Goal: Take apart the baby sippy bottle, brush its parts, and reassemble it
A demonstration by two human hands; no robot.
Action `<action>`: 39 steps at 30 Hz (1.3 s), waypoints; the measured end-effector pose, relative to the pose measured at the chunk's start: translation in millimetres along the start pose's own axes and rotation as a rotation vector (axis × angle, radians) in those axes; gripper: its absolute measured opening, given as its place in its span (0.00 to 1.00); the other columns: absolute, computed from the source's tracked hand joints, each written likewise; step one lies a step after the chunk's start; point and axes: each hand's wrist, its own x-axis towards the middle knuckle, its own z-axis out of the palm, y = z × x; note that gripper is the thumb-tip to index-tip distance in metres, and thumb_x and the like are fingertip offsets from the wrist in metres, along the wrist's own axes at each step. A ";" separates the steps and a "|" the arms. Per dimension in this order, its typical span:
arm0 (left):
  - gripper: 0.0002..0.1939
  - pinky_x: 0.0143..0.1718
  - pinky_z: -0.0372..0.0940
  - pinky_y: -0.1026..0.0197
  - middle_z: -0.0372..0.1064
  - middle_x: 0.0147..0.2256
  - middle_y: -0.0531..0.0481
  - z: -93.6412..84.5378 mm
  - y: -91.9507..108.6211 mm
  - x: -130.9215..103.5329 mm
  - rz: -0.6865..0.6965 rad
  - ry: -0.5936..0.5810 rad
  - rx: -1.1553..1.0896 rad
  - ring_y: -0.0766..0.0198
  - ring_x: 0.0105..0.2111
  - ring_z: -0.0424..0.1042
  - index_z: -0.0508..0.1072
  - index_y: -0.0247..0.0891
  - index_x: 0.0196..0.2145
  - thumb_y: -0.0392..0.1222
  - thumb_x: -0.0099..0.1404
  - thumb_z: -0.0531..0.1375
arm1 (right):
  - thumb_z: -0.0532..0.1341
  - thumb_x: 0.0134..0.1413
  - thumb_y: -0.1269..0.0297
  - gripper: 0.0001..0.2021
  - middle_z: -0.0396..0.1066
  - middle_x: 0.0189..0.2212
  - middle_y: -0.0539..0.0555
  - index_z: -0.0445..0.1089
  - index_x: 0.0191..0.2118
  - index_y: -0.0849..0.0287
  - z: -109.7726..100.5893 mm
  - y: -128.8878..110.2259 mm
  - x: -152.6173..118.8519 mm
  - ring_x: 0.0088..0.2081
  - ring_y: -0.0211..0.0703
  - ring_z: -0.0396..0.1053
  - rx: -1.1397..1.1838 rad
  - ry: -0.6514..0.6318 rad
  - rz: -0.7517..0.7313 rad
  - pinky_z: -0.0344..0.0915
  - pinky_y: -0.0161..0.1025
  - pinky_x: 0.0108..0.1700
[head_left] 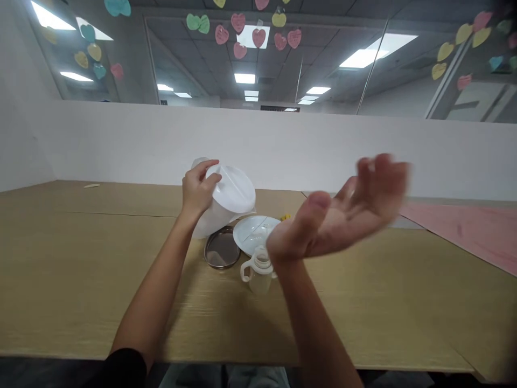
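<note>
My left hand [198, 186] grips a white plastic container with a round lid [236, 191] near its upper edge, with the thumb lying on the lid. The container is tilted, its lid facing me and to the right. My right hand [343, 213] is raised over the table with the palm up, fingers stretched and slightly blurred; nothing is in it. Below the hands sit a round metal-rimmed sieve [222, 249], a white plate [245, 229] bearing something clear, and a small cup-like bottle with two side handles [259, 274]. My right wrist partly covers the plate and the bottle.
A brown-covered table [100, 280] stretches out on both sides. Something small and yellow [285, 217] lies behind the plate. A pink sheet [468, 229] lies at the right. At the back, a white partition [121, 140] rises below glass with heart-shaped notes [238, 22].
</note>
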 end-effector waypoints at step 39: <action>0.21 0.48 0.64 0.51 0.73 0.43 0.48 -12.3 36.4 -13.0 0.011 -0.321 0.165 0.50 0.44 0.70 0.76 0.39 0.42 0.42 0.49 0.58 | 0.52 0.51 0.65 0.14 0.71 0.33 0.56 0.69 0.40 0.64 -79.8 224.0 -89.8 0.33 0.44 0.68 -0.668 -0.567 0.751 0.57 0.35 0.31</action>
